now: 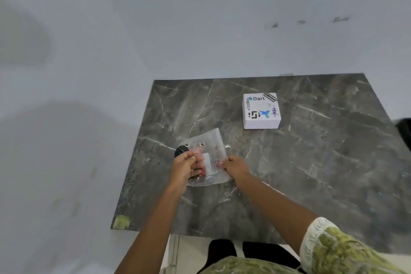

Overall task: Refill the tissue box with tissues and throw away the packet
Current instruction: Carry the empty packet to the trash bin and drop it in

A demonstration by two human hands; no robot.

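A clear plastic tissue packet (208,140) with red and black print lies on the dark marble table (311,162), left of centre. My left hand (185,168) grips its left side, fingers closed over the plastic. At the packet's right edge, my right hand (235,168) pinches the plastic. A white square tissue box (261,111) covered with stickers stands upright farther back and to the right, apart from both hands. Whether tissues remain inside the packet I cannot tell.
The table's left edge (131,162) borders a pale floor. A greenish patch (121,222) marks the near left corner. A dark object (404,133) pokes in at the right edge. White wall lies behind the table.
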